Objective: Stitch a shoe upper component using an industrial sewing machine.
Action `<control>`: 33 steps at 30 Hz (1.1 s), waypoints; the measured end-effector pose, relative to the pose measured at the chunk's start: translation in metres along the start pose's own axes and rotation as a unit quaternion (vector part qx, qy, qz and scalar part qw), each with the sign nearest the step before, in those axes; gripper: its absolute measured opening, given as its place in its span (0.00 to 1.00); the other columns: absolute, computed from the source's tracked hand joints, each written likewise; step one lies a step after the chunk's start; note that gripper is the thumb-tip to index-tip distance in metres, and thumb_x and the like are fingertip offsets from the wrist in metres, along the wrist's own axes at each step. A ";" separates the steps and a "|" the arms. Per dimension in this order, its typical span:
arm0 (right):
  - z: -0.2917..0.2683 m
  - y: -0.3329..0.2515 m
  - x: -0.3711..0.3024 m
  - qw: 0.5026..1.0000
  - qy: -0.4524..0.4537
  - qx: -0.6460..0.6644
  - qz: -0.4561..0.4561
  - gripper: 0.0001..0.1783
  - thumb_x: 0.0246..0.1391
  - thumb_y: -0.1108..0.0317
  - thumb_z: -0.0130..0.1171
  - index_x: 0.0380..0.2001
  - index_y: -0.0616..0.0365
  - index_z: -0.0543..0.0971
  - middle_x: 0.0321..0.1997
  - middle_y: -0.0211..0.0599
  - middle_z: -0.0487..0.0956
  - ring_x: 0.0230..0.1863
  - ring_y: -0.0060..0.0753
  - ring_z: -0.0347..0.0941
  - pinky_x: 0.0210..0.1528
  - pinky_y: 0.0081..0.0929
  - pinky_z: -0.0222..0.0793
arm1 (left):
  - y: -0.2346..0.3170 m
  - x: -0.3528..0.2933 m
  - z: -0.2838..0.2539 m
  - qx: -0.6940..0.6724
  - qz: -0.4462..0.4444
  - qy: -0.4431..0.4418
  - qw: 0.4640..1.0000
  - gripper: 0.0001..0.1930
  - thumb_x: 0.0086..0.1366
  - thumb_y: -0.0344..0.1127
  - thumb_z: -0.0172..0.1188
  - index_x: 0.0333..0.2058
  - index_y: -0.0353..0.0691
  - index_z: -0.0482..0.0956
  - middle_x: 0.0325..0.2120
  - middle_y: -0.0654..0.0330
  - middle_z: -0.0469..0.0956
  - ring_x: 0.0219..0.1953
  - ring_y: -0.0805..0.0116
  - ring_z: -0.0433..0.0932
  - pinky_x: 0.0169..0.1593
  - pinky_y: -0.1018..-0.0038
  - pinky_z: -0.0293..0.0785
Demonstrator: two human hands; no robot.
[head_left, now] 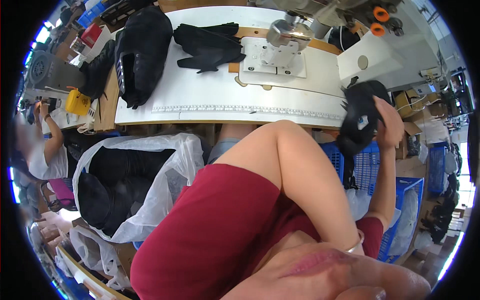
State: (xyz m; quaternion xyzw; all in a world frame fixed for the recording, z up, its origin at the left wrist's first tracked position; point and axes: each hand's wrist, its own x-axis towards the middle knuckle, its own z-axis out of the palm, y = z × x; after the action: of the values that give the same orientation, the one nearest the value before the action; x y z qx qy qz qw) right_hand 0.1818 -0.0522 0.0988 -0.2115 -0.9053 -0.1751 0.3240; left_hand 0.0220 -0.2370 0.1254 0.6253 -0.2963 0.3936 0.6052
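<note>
My right hand (390,122) is closed on a black soft piece (362,117), perhaps a shoe part, at the right end of the white sewing table (210,102). A small pale bluish spot shows on that piece, and its lower end hangs past the table's front edge. My left arm (310,170) is raised and bent, its elbow over the table edge. From there the forearm runs back toward me, and the hand past the bracelet (356,248) is hidden. Left of the sewing machine (287,42) lie several flat black cut pieces (210,47).
A large black bundle (145,55) rests at the table's left end. Below it, black pieces (117,185) fill a clear plastic bag (185,150). Blue crates (367,167) stand under the right end. Another person (47,145) works at the far left.
</note>
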 end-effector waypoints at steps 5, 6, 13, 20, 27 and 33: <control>0.041 -0.017 0.068 0.993 -0.015 0.007 -0.113 0.16 0.53 0.75 0.59 0.46 0.63 0.83 0.47 0.44 0.86 0.48 0.46 0.85 0.52 0.41 0.82 | 0.036 -0.005 -0.008 0.013 0.028 -0.019 0.999 0.13 0.63 0.40 0.64 0.33 0.34 0.82 0.29 0.51 0.82 0.33 0.51 0.79 0.40 0.60 0.74; 0.042 -0.017 0.067 0.992 -0.021 -0.006 -0.123 0.15 0.53 0.74 0.60 0.46 0.63 0.83 0.46 0.44 0.87 0.47 0.46 0.85 0.52 0.41 0.82 | 0.043 -0.005 -0.015 0.025 0.030 -0.028 0.999 0.13 0.63 0.40 0.64 0.33 0.34 0.82 0.29 0.51 0.82 0.33 0.51 0.79 0.40 0.60 0.74; 0.024 -0.019 0.077 0.995 -0.038 0.012 -0.097 0.17 0.50 0.77 0.58 0.45 0.62 0.83 0.45 0.44 0.87 0.44 0.46 0.85 0.48 0.41 0.83 | 0.092 0.005 -0.070 0.119 0.027 -0.123 0.985 0.13 0.63 0.40 0.64 0.33 0.34 0.82 0.29 0.50 0.82 0.33 0.51 0.79 0.40 0.60 0.74; 0.035 -0.013 0.065 0.997 -0.032 0.025 -0.069 0.19 0.44 0.82 0.59 0.43 0.61 0.83 0.44 0.43 0.87 0.44 0.45 0.85 0.48 0.38 0.82 | 0.108 0.019 -0.090 0.169 0.022 -0.138 0.976 0.13 0.63 0.40 0.63 0.33 0.33 0.82 0.29 0.50 0.82 0.33 0.51 0.79 0.40 0.60 0.74; 0.028 0.005 0.030 0.999 -0.007 0.008 0.036 0.19 0.48 0.83 0.61 0.45 0.60 0.84 0.41 0.44 0.86 0.39 0.49 0.84 0.42 0.39 0.79 | 0.098 0.021 -0.091 0.153 -0.025 -0.141 0.978 0.13 0.64 0.40 0.63 0.33 0.33 0.82 0.29 0.50 0.82 0.33 0.51 0.79 0.39 0.60 0.74; 0.031 0.009 0.017 0.996 0.035 0.027 0.073 0.20 0.48 0.84 0.61 0.46 0.61 0.84 0.40 0.45 0.86 0.40 0.49 0.84 0.42 0.38 0.79 | 0.053 0.035 -0.073 0.042 -0.055 -0.175 0.982 0.13 0.64 0.40 0.63 0.33 0.33 0.82 0.29 0.49 0.82 0.33 0.51 0.80 0.39 0.61 0.75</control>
State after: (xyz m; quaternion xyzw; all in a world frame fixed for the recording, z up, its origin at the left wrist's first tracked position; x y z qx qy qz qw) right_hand 0.1587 -0.0264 0.0891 -0.2623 -0.8797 -0.1338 0.3734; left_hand -0.0148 -0.1660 0.1796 0.7248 -0.3457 0.2566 0.5379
